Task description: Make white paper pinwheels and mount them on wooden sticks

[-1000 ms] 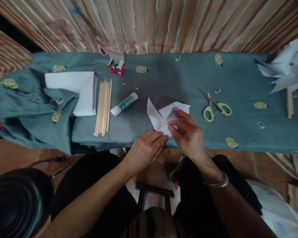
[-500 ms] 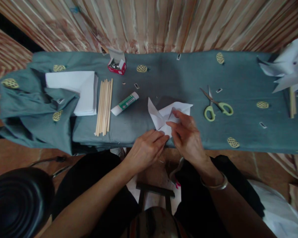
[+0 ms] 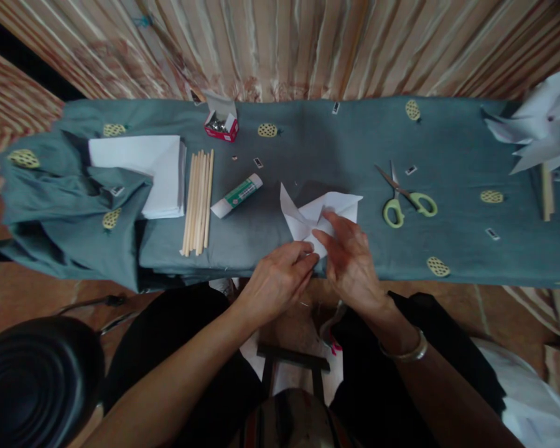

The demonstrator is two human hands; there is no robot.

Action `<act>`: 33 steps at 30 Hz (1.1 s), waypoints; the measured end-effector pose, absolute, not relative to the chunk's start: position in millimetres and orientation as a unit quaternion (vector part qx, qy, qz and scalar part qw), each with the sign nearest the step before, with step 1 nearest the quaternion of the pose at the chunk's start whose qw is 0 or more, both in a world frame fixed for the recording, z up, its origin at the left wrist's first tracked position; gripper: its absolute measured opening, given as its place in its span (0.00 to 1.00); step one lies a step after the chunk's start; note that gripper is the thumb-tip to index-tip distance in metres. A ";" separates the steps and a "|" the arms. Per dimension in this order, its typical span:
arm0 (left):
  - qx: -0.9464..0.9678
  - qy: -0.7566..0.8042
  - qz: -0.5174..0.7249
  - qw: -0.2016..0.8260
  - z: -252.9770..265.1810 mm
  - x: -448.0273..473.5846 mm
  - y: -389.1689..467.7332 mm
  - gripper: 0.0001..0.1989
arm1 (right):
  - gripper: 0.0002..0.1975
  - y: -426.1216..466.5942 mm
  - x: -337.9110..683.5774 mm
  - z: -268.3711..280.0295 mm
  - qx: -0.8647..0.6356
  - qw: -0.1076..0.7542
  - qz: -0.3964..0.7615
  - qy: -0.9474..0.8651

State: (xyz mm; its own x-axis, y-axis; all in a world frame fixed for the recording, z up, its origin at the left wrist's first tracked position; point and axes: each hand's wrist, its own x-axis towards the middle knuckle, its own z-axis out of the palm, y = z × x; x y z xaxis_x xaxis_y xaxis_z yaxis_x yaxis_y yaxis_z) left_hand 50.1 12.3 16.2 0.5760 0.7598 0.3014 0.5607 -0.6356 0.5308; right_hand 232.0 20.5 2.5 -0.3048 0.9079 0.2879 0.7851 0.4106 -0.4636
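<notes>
A white paper pinwheel (image 3: 340,204), partly folded, lies near the front edge of the cloth-covered table. One pointed blade stands up at its left side. My left hand (image 3: 277,274) pinches the near corner of the paper between thumb and fingers. My right hand (image 3: 352,258) is closed on the pinwheel near its middle, thumb and index finger pressing a folded flap there. The fingers cover part of the folds. To the right lie scissors (image 3: 396,190) with green handles, blades slightly apart. On the left rests a glue stick (image 3: 238,195) with a green label.
Several wooden sticks (image 3: 198,202) lie side by side left of the glue stick. Beyond them is a stack of white paper (image 3: 161,186), partly under bunched cloth. A small red box (image 3: 221,127) of metal pins stands open behind. White pinwheels (image 3: 546,124) on sticks lie at the far right.
The fingers of my left hand have shifted slightly at the paper's near corner. My right hand stays on the folded flap, and the pinwheel has hardly moved.
</notes>
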 end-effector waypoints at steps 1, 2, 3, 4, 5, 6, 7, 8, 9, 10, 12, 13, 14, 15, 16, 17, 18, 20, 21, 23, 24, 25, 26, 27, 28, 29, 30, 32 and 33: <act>0.866 0.381 0.258 0.194 16.4 50.0 12.5 0.10 | 0.28 20.7 232.5 2.2 -0.531 0.268 0.128 -0.794; 0.866 0.381 0.257 0.196 16.6 49.9 12.7 0.10 | 0.27 21.0 233.1 2.0 -0.532 0.278 0.138 -0.788; 0.866 0.383 0.255 0.197 16.9 49.8 12.8 0.10 | 0.26 21.3 233.6 1.8 -0.534 0.286 0.148 -0.782; 0.865 0.384 0.253 0.198 17.1 49.7 12.9 0.10 | 0.26 21.4 233.9 1.8 -0.536 0.293 0.155 -0.776; 0.866 0.385 0.252 0.198 17.2 49.6 12.9 0.10 | 0.26 21.2 233.8 1.8 -0.538 0.296 0.160 -0.772; 0.866 0.386 0.250 0.197 17.2 49.5 12.8 0.10 | 0.26 20.8 233.2 1.8 -0.539 0.298 0.164 -0.771; 0.867 0.385 0.249 0.195 17.1 49.4 12.8 0.10 | 0.26 20.2 232.2 1.7 -0.537 0.298 0.165 -0.772; 0.869 0.383 0.248 0.192 16.8 49.4 12.8 0.10 | 0.26 19.4 230.7 1.5 -0.535 0.296 0.164 -0.774; 0.870 0.382 0.247 0.189 16.3 49.4 12.8 0.10 | 0.27 18.7 229.2 1.1 -0.534 0.293 0.162 -0.776; 0.872 0.381 0.245 0.187 15.8 49.6 12.8 0.10 | 0.27 18.0 227.8 0.7 -0.534 0.289 0.159 -0.778; 0.873 0.381 0.243 0.183 14.5 50.0 13.0 0.10 | 0.27 17.3 226.3 0.3 -0.536 0.284 0.153 -0.780; 0.873 0.382 0.242 0.181 13.9 50.3 13.1 0.10 | 0.26 17.2 226.6 0.6 -0.537 0.282 0.152 -0.781; 0.873 0.383 0.243 0.179 13.4 50.6 13.3 0.10 | 0.26 17.2 227.6 1.6 -0.535 0.282 0.152 -0.782; 0.873 0.383 0.246 0.176 13.1 50.9 13.4 0.10 | 0.26 17.3 229.3 3.2 -0.532 0.283 0.155 -0.783; 0.873 0.382 0.249 0.172 13.0 51.1 13.5 0.10 | 0.25 17.5 231.5 5.6 -0.526 0.285 0.161 -0.785; 0.873 0.382 0.251 0.169 13.1 51.4 13.6 0.10 | 0.25 17.9 234.1 8.4 -0.519 0.289 0.169 -0.786; 0.873 0.382 0.253 0.166 13.4 51.6 13.6 0.10 | 0.25 18.6 236.9 11.6 -0.512 0.296 0.180 -0.786; 0.873 0.383 0.252 0.164 14.2 52.0 13.8 0.10 | 0.25 21.9 242.5 17.5 -0.505 0.311 0.196 -0.781; 0.873 0.384 0.251 0.164 14.6 52.2 13.9 0.10 | 0.25 25.0 245.2 19.7 -0.510 0.318 0.195 -0.775; 0.874 0.382 0.251 0.163 15.3 52.3 14.1 0.10 | 0.25 34.3 250.6 21.5 -0.542 0.327 0.170 -0.755; 0.875 0.380 0.251 0.163 15.6 52.2 14.2 0.10 | 0.25 40.4 253.2 21.1 -0.562 0.327 0.151 -0.744; 0.876 0.379 0.251 0.162 15.9 52.0 14.3 0.10 | 0.25 46.9 255.8 20.0 -0.578 0.326 0.136 -0.736; 0.876 0.378 0.252 0.161 16.1 51.5 14.5 0.10 | 0.25 53.3 258.3 18.6 -0.582 0.324 0.128 -0.735; 0.876 0.378 0.253 0.161 16.3 50.9 14.7 0.10 | 0.25 59.2 260.7 17.1 -0.578 0.316 0.133 -0.741; 0.875 0.379 0.254 0.163 16.5 50.1 15.0 0.10 | 0.25 64.0 262.8 15.9 -0.575 0.309 0.142 -0.744; 0.875 0.379 0.254 0.164 16.6 49.1 15.4 0.10 | 0.25 67.5 264.6 15.2 -0.574 0.304 0.148 -0.745; 0.874 0.379 0.256 0.164 16.8 48.0 15.9 0.11 | 0.25 69.6 266.1 15.1 -0.577 0.301 0.151 -0.744; 0.873 0.380 0.258 0.161 17.4 45.6 17.6 0.11 | 0.24 70.0 268.3 16.6 -0.595 0.305 0.138 -0.731; 0.873 0.381 0.260 0.158 17.9 44.5 18.6 0.11 | 0.23 69.0 269.1 18.0 -0.606 0.308 0.127 -0.722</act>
